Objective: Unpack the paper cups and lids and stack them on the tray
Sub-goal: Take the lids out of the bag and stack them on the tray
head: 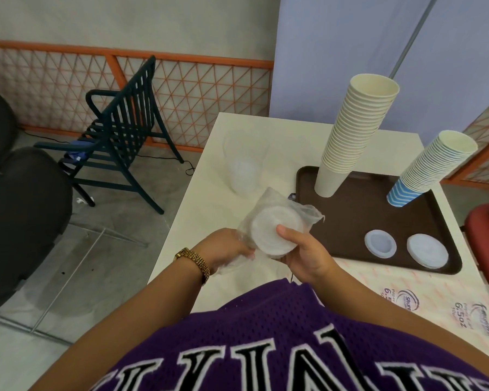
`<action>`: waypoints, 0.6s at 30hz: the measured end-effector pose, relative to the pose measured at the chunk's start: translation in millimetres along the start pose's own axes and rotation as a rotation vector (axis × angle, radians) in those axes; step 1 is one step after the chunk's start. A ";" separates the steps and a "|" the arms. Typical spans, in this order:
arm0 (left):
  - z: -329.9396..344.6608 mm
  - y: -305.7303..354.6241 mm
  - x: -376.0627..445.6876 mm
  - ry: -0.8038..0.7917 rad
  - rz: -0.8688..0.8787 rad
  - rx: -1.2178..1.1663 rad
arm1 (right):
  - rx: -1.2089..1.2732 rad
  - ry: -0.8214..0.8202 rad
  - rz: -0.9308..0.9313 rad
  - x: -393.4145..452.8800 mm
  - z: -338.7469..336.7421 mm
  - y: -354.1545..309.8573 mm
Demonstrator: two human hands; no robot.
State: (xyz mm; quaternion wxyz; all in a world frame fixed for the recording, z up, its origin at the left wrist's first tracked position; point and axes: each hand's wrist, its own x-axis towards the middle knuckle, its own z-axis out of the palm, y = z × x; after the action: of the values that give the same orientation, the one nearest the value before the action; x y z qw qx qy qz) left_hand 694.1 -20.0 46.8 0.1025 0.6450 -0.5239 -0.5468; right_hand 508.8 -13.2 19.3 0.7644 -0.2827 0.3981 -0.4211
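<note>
A stack of white round plastic lids [274, 232], partly wrapped in a crinkled clear plastic bag [308, 214], was held above the near part of the cream-coloured table [198, 193], just left of the dark brown rectangular tray [350, 221]. The stack was gripped by the right hand [305, 255], whose thumb was laid on the top lid while the fingers were curled round the near edge. The loose lower part of the bag was held by the left hand [226, 249], the fingers closed on the plastic; a gold-coloured metal wristwatch [194, 262] was worn on that wrist.

On the tray, a tall leaning stack of plain cream paper cups [356, 134] was set at the far left, and a second leaning stack of cups with a blue-and-white striped bottom cup [432, 167] stood to its right. Near the front edge of the tray two low piles of lids were laid side by side: one white round lid pile with a hollow centre [380, 244] and, just right of it, another white round lid pile [427, 251].

Farther back on the table, a clear plastic bag holding more white lids [244, 170] was seen, blurred. Flattened printed plastic wrappers [435, 303] were spread along the near right of the table. A dark slatted metal chair [119, 128] stood on the floor to the left, before an orange lattice fence [195, 88]. A purple mesh jersey [266, 348] filled the bottom of the view.
</note>
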 end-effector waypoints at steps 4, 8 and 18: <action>2.5 4.6 -0.1 0.117 -0.007 0.245 | -0.022 -0.002 0.014 1.9 -2.2 3.2; 6.0 -3.6 0.8 0.234 0.081 0.574 | 0.017 -0.023 -0.003 0.3 -0.1 2.2; -16.8 -34.3 2.9 -0.289 0.104 -0.495 | -0.093 -0.060 0.003 3.9 -2.6 0.9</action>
State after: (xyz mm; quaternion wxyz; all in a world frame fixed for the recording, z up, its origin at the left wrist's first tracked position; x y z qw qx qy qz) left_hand 726.6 -15.0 27.2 0.2090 0.4881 -0.4160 -0.7382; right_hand 508.2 -16.5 15.8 0.7627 -0.3298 0.3947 -0.3921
